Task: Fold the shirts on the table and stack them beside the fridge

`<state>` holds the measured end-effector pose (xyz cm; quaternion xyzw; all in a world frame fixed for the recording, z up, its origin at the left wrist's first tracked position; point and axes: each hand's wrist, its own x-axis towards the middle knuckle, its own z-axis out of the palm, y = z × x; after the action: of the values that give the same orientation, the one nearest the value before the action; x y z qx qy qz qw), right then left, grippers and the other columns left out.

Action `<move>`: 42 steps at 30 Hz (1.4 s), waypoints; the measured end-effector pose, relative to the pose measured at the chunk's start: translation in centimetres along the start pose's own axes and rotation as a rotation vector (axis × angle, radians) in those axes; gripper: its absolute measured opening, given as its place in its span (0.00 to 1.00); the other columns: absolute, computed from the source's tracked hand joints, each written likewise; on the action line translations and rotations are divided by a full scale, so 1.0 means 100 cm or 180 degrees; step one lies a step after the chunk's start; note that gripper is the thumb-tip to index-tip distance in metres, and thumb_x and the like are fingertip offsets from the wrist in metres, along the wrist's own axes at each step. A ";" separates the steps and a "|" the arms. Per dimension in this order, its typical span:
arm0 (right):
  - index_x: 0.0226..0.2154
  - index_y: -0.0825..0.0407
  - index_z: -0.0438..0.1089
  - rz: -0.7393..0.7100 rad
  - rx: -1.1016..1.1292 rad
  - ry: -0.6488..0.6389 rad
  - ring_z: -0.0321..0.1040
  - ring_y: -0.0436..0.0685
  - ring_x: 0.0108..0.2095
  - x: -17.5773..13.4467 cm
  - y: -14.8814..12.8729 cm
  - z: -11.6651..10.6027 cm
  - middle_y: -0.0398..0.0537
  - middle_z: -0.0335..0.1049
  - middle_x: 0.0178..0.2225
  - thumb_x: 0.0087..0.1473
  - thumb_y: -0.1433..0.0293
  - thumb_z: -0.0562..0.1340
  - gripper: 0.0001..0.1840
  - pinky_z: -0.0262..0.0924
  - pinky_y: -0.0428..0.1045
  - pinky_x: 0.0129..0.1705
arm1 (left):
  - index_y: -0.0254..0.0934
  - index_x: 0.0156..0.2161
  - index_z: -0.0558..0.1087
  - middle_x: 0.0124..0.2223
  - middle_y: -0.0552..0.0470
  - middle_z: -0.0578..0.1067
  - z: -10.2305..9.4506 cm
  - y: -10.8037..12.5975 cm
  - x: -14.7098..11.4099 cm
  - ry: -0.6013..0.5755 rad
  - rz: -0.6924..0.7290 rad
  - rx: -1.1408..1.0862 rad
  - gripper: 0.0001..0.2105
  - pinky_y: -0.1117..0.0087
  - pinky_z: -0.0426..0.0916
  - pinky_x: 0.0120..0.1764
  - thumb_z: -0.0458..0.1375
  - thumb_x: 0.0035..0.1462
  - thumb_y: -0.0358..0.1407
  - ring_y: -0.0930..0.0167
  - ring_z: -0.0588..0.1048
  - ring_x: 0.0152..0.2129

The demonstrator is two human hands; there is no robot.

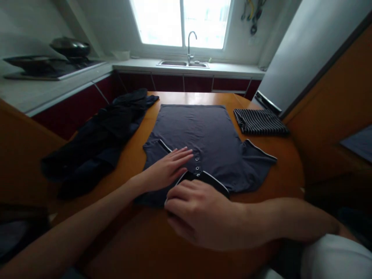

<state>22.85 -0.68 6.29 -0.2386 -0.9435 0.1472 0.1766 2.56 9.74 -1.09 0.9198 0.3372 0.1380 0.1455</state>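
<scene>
A dark grey-blue polo shirt (pixel 200 128) lies spread on the wooden table, its collar towards me and its hem at the far side. White piping edges the dark collar (pixel 216 183) and the sleeves, and several light buttons run down the placket. My left hand (pixel 165 170) rests flat on the shirt left of the buttons, fingers stretched out to the right. Over the collar, my right hand (pixel 200 209) is closed with curled fingers, gripping the shirt at the collar's left side. It hides part of the collar and the near shoulder edge.
Dark clothes (pixel 116 124) are heaped along the left side of the table (pixel 279 170). A folded black-and-white striped garment (pixel 260 121) sits at the right. Beyond are a counter with a sink (pixel 174 63), a stove with a wok (pixel 69 47), and a fridge (pixel 299 50).
</scene>
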 end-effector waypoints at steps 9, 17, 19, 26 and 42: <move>0.35 0.52 0.77 0.2765 -0.0632 0.1341 0.73 0.57 0.35 -0.087 0.161 -0.059 0.50 0.77 0.35 0.57 0.70 0.63 0.06 0.64 0.50 0.40 | 0.56 0.67 0.61 0.67 0.56 0.66 0.006 0.069 -0.007 -0.0356 0.0829 -0.0477 0.25 0.56 0.54 0.68 0.55 0.67 0.43 0.63 0.61 0.66; 0.31 0.52 0.77 0.2678 0.0289 0.1843 0.72 0.56 0.33 -0.151 0.138 -0.034 0.47 0.76 0.31 0.56 0.68 0.64 0.06 0.63 0.49 0.35 | 0.42 0.54 0.73 0.55 0.47 0.74 0.029 0.129 0.033 -0.0342 0.1083 -0.0100 0.14 0.59 0.67 0.54 0.56 0.67 0.43 0.62 0.72 0.52; 0.31 0.51 0.78 0.2564 0.0365 0.1777 0.71 0.55 0.33 -0.158 0.126 -0.022 0.47 0.75 0.32 0.57 0.68 0.64 0.07 0.63 0.49 0.34 | 0.40 0.48 0.75 0.53 0.46 0.73 0.040 0.137 0.042 -0.0310 0.0936 0.0143 0.11 0.57 0.67 0.51 0.58 0.66 0.43 0.60 0.71 0.51; 0.33 0.49 0.79 0.2177 0.0816 0.1480 0.70 0.54 0.34 -0.168 0.099 0.009 0.46 0.72 0.33 0.60 0.70 0.64 0.07 0.63 0.47 0.34 | 0.38 0.46 0.72 0.49 0.44 0.70 0.053 0.142 0.043 -0.0347 0.0336 0.0758 0.10 0.51 0.67 0.46 0.61 0.61 0.38 0.55 0.69 0.46; 0.35 0.50 0.75 0.1850 -0.0088 0.1405 0.67 0.57 0.39 -0.158 0.105 0.018 0.47 0.71 0.35 0.62 0.74 0.63 0.05 0.63 0.52 0.42 | 0.39 0.39 0.66 0.38 0.50 0.71 0.058 0.114 0.035 0.0587 0.0329 -0.0772 0.08 0.64 0.66 0.43 0.54 0.56 0.25 0.65 0.70 0.37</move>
<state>39.35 -0.09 -3.31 -0.5252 -0.7774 0.1234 0.3234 13.82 2.75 -1.71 0.8951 0.2823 0.2688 0.2165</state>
